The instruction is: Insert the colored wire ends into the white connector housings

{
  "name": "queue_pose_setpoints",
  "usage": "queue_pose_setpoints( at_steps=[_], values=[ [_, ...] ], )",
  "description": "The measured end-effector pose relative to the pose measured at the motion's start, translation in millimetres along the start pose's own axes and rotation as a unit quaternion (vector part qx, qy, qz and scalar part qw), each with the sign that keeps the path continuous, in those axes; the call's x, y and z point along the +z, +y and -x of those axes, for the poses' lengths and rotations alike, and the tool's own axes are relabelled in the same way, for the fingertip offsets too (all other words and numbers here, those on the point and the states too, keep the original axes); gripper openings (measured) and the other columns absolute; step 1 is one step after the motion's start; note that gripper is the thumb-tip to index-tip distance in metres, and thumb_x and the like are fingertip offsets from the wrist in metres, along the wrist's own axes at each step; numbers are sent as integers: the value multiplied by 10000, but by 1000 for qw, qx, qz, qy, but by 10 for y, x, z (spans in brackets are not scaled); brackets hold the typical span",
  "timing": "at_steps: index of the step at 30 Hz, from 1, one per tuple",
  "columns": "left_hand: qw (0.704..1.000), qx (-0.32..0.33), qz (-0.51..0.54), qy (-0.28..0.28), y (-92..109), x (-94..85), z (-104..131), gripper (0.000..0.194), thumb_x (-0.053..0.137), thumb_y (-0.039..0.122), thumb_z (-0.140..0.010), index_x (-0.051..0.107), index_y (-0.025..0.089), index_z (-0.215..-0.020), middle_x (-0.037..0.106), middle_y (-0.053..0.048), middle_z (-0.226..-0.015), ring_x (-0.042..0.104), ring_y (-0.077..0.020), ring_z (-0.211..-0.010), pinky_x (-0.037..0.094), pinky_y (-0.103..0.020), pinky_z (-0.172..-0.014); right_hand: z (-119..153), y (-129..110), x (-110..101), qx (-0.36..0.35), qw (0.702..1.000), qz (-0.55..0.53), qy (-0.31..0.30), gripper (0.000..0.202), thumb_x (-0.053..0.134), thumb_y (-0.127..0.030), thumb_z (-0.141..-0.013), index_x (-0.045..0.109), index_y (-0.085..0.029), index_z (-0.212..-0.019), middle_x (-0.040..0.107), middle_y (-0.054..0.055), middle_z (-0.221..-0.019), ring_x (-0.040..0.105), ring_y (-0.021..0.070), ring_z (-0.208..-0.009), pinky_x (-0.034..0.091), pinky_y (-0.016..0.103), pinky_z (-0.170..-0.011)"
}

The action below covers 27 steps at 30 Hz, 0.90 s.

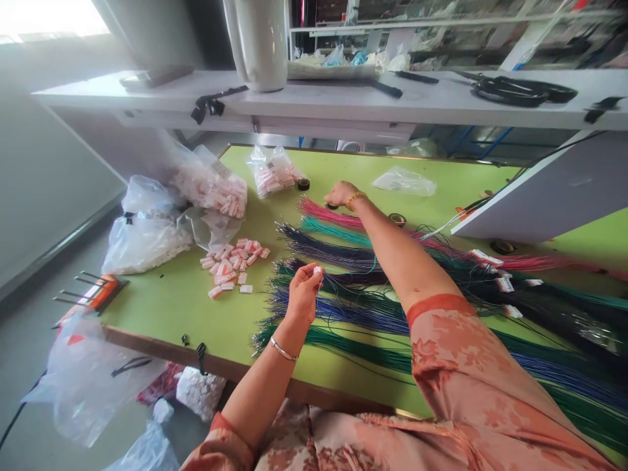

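Observation:
My left hand [303, 291] pinches a small white plastic connector [318, 271], with a few thin wires running from it to the right. Farther out, my right hand [341, 194] is curled just above the ends of the pink wires [328, 210]; anything in its fingers is hidden. A black tape roll [332, 207] lies right under it. Below the pink bundle, teal wires [333, 229], dark wires [326, 252], blue wires [343, 311] and green wires [353, 350] lie side by side, metal-tipped ends to the left. Loose white-and-orange connectors [230, 265] lie in a pile left of my left hand.
Bags of connectors [210, 183] and a knotted white bag [142, 235] stand on the left of the green table [171, 320]. An orange block with metal pins [105, 294] sits at the left edge. Scissors [520, 88] and a white mug [260, 46] rest on the raised shelf [324, 98].

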<state>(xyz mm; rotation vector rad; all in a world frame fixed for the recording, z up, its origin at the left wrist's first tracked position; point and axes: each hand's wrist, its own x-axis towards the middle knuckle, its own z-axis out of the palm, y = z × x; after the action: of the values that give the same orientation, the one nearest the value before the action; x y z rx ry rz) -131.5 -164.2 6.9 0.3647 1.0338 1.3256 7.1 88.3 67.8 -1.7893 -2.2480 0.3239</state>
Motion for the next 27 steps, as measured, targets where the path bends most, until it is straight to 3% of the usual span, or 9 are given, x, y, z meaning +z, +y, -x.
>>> queue_pose_setpoints(
  at_steps=[4,7,11,14,20,27],
  values=[
    [1000,-5,3,-5,-20,17,5,375,869,237,-552,655,165,-853,663,-1,-824,560,-74,-700,385,-235,-680,35,-66,-61,-14,1000,-16,12,253,657,-286,-762,713,-105,-930,711,102,-881,612,172,-831,458,271,-777],
    [1000,-6,5,-7,-31,17,5,365,860,229,-554,656,167,-850,662,-5,-826,561,-80,-698,385,-242,-675,99,-239,-31,-62,996,-58,29,189,598,-214,-767,706,-106,-877,706,83,-852,592,148,-774,443,253,-737],
    [1000,-3,6,-9,-24,9,6,359,857,222,-550,656,169,-843,663,-5,-827,557,-81,-697,384,-240,-669,303,-506,65,-167,968,-186,27,161,544,-197,-756,670,-109,-805,676,52,-766,556,122,-685,423,236,-665],
    [1000,2,2,-13,-23,4,2,369,862,230,-552,656,168,-852,657,2,-816,556,-77,-698,388,-235,-674,548,-599,115,-201,945,-257,1,119,563,-233,-739,624,-130,-740,613,11,-669,502,102,-612,398,228,-610],
    [1000,11,19,-16,-47,-8,-21,337,857,211,-575,661,170,-845,669,7,-822,574,-70,-708,401,-218,-675,1231,-529,120,-184,912,-366,-20,220,593,-358,-762,630,-141,-773,542,-20,-610,417,84,-539,334,223,-528],
    [997,-11,69,-44,-39,-6,-39,300,820,119,-603,673,174,-858,655,29,-808,564,-41,-659,436,-174,-643,1899,-365,155,-143,919,-367,-6,185,602,-325,-750,616,-143,-718,436,-53,-535,324,68,-505,255,221,-485]
  ],
)
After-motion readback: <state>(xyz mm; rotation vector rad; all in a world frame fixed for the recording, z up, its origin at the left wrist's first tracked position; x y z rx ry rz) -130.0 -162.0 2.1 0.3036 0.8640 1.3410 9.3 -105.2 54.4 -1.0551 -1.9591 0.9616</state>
